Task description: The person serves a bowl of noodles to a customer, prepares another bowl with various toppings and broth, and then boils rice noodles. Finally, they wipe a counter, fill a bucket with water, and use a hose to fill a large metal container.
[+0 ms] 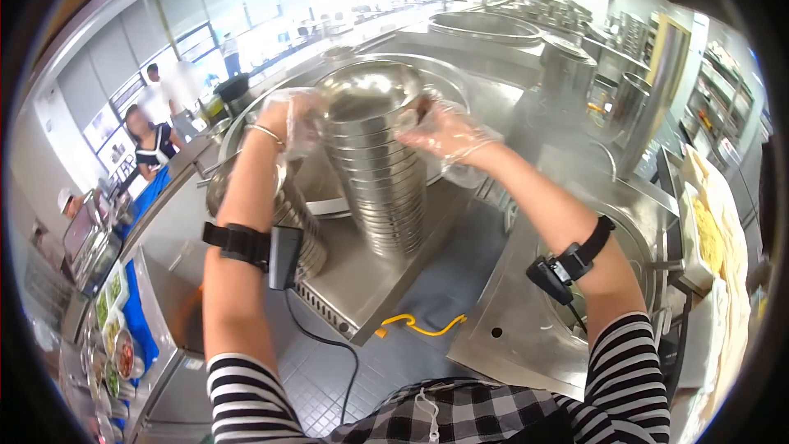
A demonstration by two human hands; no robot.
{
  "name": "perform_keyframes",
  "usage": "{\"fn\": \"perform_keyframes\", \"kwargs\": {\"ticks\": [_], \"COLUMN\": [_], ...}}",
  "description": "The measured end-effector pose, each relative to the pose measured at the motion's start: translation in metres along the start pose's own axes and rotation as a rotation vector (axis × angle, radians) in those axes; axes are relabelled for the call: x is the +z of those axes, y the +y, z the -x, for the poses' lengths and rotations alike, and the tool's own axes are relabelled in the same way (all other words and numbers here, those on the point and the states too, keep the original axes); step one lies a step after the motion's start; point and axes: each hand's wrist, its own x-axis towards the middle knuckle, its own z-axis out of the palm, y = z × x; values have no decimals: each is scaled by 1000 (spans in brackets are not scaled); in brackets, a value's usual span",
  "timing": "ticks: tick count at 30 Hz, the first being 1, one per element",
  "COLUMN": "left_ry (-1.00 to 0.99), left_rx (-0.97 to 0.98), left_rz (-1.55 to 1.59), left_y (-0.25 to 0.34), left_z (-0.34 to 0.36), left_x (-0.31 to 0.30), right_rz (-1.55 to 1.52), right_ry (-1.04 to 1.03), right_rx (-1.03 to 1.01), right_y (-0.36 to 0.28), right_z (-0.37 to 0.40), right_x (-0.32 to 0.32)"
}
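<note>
A tall stack of shiny stainless steel bowls (pixel 380 185) stands on the steel counter in front of me. My left hand (pixel 297 123), in a clear plastic glove, grips the left side of the stack near its top. On the opposite side my right hand (pixel 444 133), gloved the same way, has its fingers closed at the rim of the uppermost bowls. The top bowl (pixel 370 90) faces up and shows nothing inside. Partly hidden behind my left forearm is a second, shorter stack of bowls (pixel 306 234). A large round steel pot (pixel 448 86) sits right behind the tall stack.
Another wide pot (pixel 485 26) is farther back. To my right are a steel counter (pixel 493 312) and a tray of yellow noodle-like food (pixel 705 230). A yellow cord (pixel 427 327) lies on the floor. Food containers (pixel 115 321) line the left, with people beyond.
</note>
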Motion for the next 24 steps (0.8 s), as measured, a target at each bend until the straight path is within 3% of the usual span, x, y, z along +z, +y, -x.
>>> {"fn": "perform_keyframes", "kwargs": {"ticks": [1, 2, 4, 5, 7, 8, 9, 10, 11, 12, 13, 14, 15, 17, 18, 19, 20, 21, 22, 24], "left_ry": [74, 14, -35, -37, 68, 98, 115, 59, 196, 109, 146, 160, 139, 143, 128, 59, 92, 122, 144, 185], "left_rx": [-206, 226, 71, -62, 148, 117, 201, 159, 235, 36, 168, 240, 338, 359, 358, 191, 203, 220, 266, 364], "left_rz": [55, -537, -1123, -1005, -1175, -1210, -1377, -1340, -1358, -1227, -1297, -1398, -1335, -1231, -1124, -1067, -920, -773, -982, -946], "left_y": [14, 15, 21, 18, 7, 32, 9, 16, -5, 2, -26, 8, -11, -81, -104, -79, -114, -147, -135, -99], "left_z": [-6, -9, -27, -38, -43, -31, -39, -39, -41, -41, -49, -33, -37, -60, -63, -53, -62, -71, -62, -42], "left_x": [-4, -15, -19, -22, -29, -27, -33, -35, -39, -43, -50, -38, -49, -83, -96, -91, -105, -118, -117, -114], "right_rz": [-5, -1, 275, 174, 161, 158, 251, 345, 355, 366, 377, 421, 474, 557, 629, 741, 851, 665, 606, 881], "right_ry": [29, 40, -19, 104, 173, 207, 257, 309, 328, 344, 355, 350, 318, 220, 244, 220, 195, 56, -10, 262], "right_rx": [-117, -103, 36, -96, -198, -250, -255, -257, -138, -17, 103, 300, 589, 1053, 1112, 1090, 1060, 1178, 1217, 985], "right_y": [3, -3, -15, -2, 20, 28, 38, 48, 67, 86, 105, 109, 102, 93, 96, 115, 139, 150, 165, 189], "right_z": [3, 13, 42, 61, 114, 141, 165, 189, 220, 251, 282, 308, 323, 354, 372, 400, 430, 446, 466, 503], "right_x": [-1, -5, -8, 0, -7, -11, -23, -34, -49, -63, -77, -96, -114, -136, -140, -135, -129, -130, -127, -106]}}
